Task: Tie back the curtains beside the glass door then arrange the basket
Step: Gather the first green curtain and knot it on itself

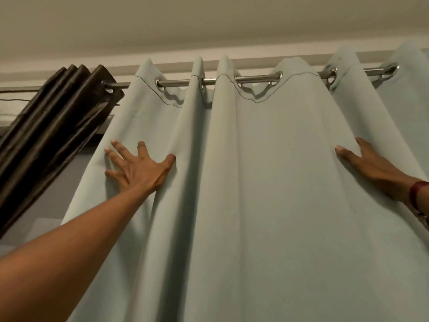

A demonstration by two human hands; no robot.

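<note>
The fingers [115, 156] of the left hand [139, 169] are straight and spread wide apart, pressed flat on the pale grey-green curtain [267, 182] just inside its left edge, with the thumb on the next fold inward. The right hand [373, 169] lies on the same curtain well apart to the right; its thumb and one finger are straight and apart on the cloth, and a fold hides the remaining fingers. A dark red band [416, 194] circles that wrist. The curtain hangs in deep folds by metal eyelets [160, 86] from a steel rod [255, 79] and fills most of the view, running past the right and bottom edges. Left of it on the rod, a dark brown curtain [53, 117] is bunched tight and slants toward the lower left. Between the two curtains' edges shows a strip of plain grey surface, unclear what. Above the rod is a pale ceiling [209, 26]
</note>
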